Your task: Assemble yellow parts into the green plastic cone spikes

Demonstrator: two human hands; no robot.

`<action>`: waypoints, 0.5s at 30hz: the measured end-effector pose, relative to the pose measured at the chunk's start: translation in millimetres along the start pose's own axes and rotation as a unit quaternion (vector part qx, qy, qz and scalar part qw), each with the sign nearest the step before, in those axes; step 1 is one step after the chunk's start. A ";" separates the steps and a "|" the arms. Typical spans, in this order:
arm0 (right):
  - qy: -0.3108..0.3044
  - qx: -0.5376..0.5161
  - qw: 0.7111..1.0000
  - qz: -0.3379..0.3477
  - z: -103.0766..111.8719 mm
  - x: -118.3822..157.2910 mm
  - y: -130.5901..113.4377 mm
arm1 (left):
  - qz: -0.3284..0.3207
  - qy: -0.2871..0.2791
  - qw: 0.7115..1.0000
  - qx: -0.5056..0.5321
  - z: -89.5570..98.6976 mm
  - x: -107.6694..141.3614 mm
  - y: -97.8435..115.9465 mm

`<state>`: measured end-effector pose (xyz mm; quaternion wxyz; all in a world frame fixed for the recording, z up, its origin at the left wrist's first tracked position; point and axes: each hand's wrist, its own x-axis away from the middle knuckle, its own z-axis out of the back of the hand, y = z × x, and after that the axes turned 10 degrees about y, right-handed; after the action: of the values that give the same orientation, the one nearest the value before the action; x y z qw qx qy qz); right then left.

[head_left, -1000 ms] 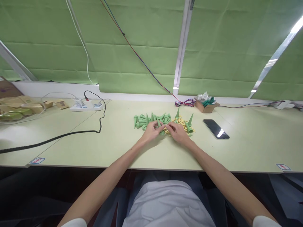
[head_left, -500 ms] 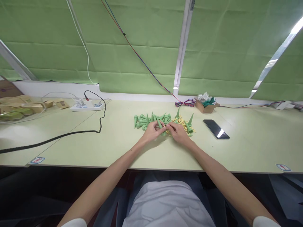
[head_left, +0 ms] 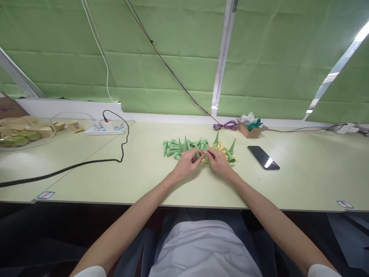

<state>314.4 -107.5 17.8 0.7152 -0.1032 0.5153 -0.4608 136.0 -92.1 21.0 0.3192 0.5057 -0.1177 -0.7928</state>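
My left hand (head_left: 186, 163) is closed round a green plastic cone-shaped spike (head_left: 197, 154), partly covered by the fingers. Close against it, my right hand (head_left: 218, 160) pinches at the same spot; what sits between its fingertips is too small to make out. Behind the left hand lies a heap of green cone spikes (head_left: 172, 147), some upright, others on their sides. Small yellow pieces (head_left: 220, 148) are scattered behind the right hand, with a few green cones (head_left: 230, 154) standing and leaning among them.
A black phone (head_left: 263, 157) lies to the right. Behind it stands a small cardboard box (head_left: 250, 132) with clear plastic and green material, beside bundled wires (head_left: 225, 125). On the left are a power strip (head_left: 106, 130), a black cable (head_left: 86, 163) and yellowish packages (head_left: 40, 130).
The spike in my left hand has turned and now shows less between the fingers. My left hand has shifted slightly right, while the right hand stays almost in place.
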 end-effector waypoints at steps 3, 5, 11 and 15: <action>0.004 -0.005 1.000 0.004 0.4 0.4 -0.1 | -0.065 0.013 0.998 -0.001 -1.1 1.7 -4.6; 0.005 -0.008 1.000 0.007 0.8 0.8 -0.6 | -0.100 0.018 0.995 -0.003 -1.3 2.4 -6.6; 0.013 -0.022 1.000 0.006 1.7 2.1 -3.5 | -0.175 0.044 0.983 -0.030 -1.5 3.6 -7.8; 0.013 -0.036 0.999 0.002 2.2 2.4 -4.4 | -0.197 0.064 0.977 -0.052 -2.4 3.9 -8.7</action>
<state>313.8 -112.5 20.1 0.7049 -0.1218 0.5413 -0.4418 133.6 -87.4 12.6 0.1892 0.5512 0.0465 -0.8113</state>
